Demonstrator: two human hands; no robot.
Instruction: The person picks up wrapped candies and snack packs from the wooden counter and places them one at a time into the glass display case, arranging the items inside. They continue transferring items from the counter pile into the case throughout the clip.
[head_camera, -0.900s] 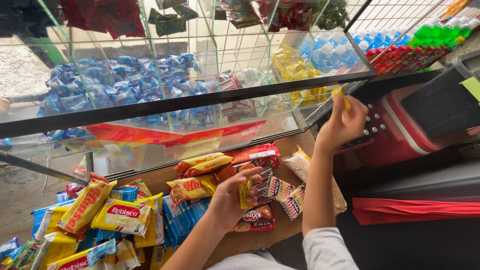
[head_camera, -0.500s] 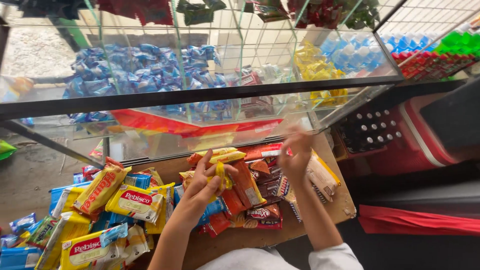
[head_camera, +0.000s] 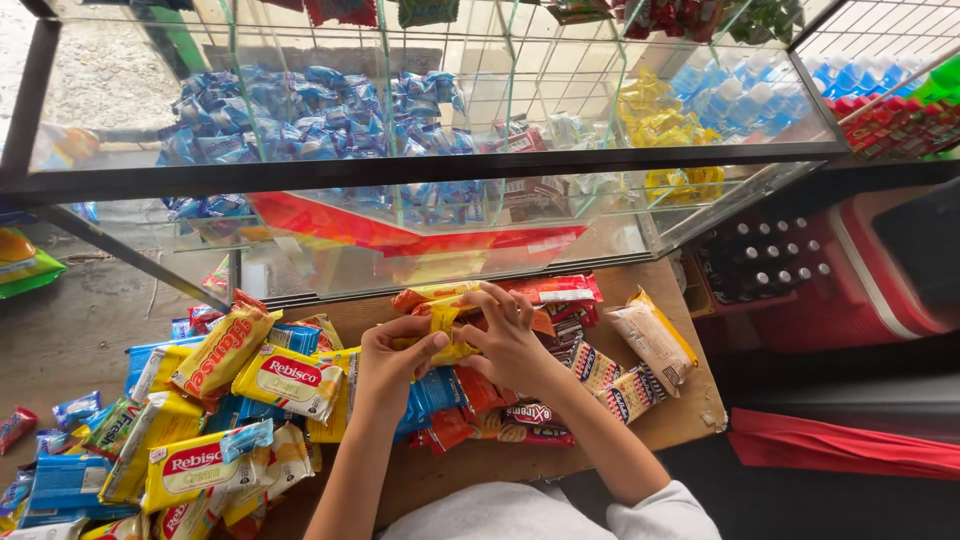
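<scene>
Yellow snack packet (head_camera: 447, 330), small and crinkly, sits pinched between both of the person's hands above a wooden counter (head_camera: 680, 425). The left hand (head_camera: 392, 362) grips the packet's near end, thumb on top and fingers curled under. The right hand (head_camera: 508, 335) closes on its far end, fingertips pressing the wrapper's upper edge. Both hands hover just over a heap of red and orange biscuit packs (head_camera: 500, 410) in the middle of the counter.

To the left lies a larger jumble of yellow cracker packs (head_camera: 285, 378) with red labels, mixed with blue wrappers (head_camera: 60, 480). To the right, just beside the red heap, a clear bag of pale biscuits (head_camera: 652, 338) with yellow trim lies tilted. Behind the counter stands a glass display case (head_camera: 420, 170) divided into compartments: blue-wrapped candies (head_camera: 300, 110) fill the left ones, yellow sweets (head_camera: 660, 110) the right. Farther right, a red crate (head_camera: 790, 270) holds dark bottles with pale caps.
</scene>
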